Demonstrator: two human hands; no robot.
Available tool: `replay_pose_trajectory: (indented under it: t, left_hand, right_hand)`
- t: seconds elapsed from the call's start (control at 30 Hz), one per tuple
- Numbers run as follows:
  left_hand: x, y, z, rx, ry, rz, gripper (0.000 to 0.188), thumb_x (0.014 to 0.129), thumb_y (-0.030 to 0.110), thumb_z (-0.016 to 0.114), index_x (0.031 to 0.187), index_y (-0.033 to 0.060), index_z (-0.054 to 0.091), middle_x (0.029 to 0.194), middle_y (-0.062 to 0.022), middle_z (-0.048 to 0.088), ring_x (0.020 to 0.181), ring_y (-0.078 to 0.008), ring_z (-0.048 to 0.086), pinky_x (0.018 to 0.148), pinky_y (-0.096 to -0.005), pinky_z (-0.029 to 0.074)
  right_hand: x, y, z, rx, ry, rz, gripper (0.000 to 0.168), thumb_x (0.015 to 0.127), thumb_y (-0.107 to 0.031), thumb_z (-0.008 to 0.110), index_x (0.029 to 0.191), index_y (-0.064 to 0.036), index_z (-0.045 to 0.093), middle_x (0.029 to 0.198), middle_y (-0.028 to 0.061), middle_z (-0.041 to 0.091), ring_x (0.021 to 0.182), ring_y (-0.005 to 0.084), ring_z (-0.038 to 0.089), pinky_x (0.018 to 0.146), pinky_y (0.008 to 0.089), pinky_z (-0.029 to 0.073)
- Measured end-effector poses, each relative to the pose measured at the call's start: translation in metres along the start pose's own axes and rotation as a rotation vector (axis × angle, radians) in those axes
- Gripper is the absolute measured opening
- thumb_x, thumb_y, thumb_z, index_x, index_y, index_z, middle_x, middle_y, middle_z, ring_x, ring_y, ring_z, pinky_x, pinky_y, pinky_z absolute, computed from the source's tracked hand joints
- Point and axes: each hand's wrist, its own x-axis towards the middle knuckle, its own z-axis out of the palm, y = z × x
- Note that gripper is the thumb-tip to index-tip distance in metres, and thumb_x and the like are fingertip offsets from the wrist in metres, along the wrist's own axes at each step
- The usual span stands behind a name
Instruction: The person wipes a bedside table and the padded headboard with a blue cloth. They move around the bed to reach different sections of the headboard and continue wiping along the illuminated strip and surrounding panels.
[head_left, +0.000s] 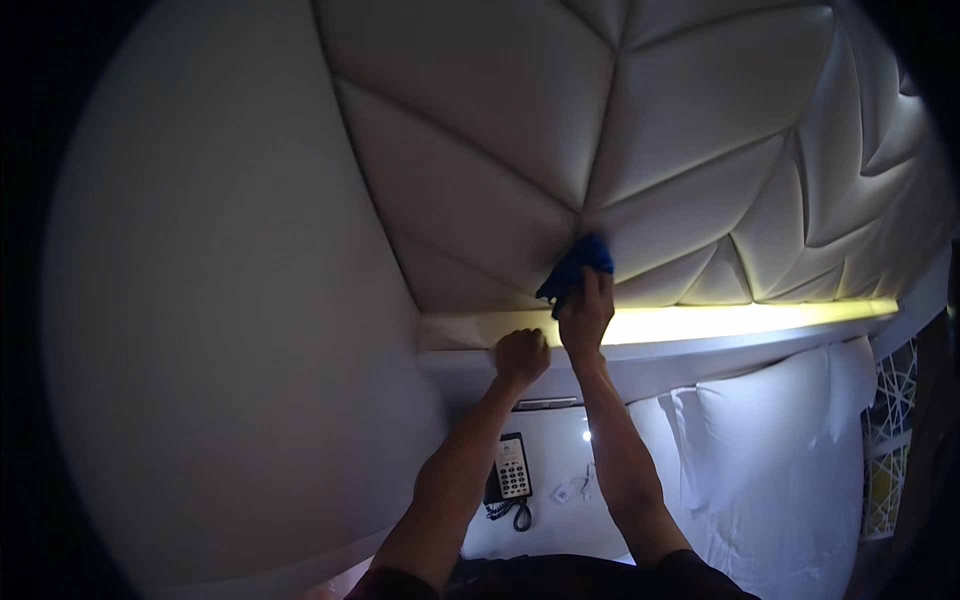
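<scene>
My right hand (587, 315) holds a blue cloth (577, 268) against the lower part of a padded, quilted wall panel (517, 172). The cloth is bunched under the fingers and partly hidden by them. To its left, my left hand (523, 355) is curled into a fist at the white ledge (465, 360) below the panel. I see nothing held in that fist, though its palm side is hidden. A bright light strip (690, 324) glows along the ledge, just right of my right wrist.
Below my arms is a white bedside surface (551, 525) with a corded telephone (514, 469), a small white tag (562, 492) and a thin white cable (587, 484). White pillows (765, 412) lie on a bed (787, 540) at right. A plain wall (225, 300) rises on the left.
</scene>
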Motion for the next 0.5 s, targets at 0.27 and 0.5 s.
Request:
replay_pose_trajectory:
  t: [0.27, 0.5]
  left_hand:
    - [-0.028, -0.088, -0.039, 0.171, 0.152, -0.158, 0.021, 0.087, 0.025, 0.060, 0.084, 0.0074, 0.070, 0.076, -0.0171, 0.071, 0.074, -0.0346, 0.072, 0.068, -0.0511, 0.057]
    - [-0.030, -0.091, -0.043, 0.102, 0.229, -0.152, 0.021, 0.087, 0.026, 0.060, 0.082, 0.0072, 0.069, 0.075, -0.0182, 0.070, 0.072, -0.0376, 0.071, 0.068, -0.0553, 0.055]
  right_hand:
    - [0.052, -0.046, 0.014, -0.074, 0.018, -0.444, 0.052, 0.084, 0.006, 0.061, 0.136, -0.002, 0.061, 0.144, 0.0229, 0.053, 0.133, 0.0446, 0.050, 0.110, 0.0611, 0.036]
    - [0.113, -0.179, 0.063, 0.029, -0.188, -0.629, 0.063, 0.080, -0.002, 0.065, 0.142, -0.006, 0.055, 0.152, 0.0206, 0.047, 0.136, 0.0423, 0.047, 0.113, 0.0592, 0.034]
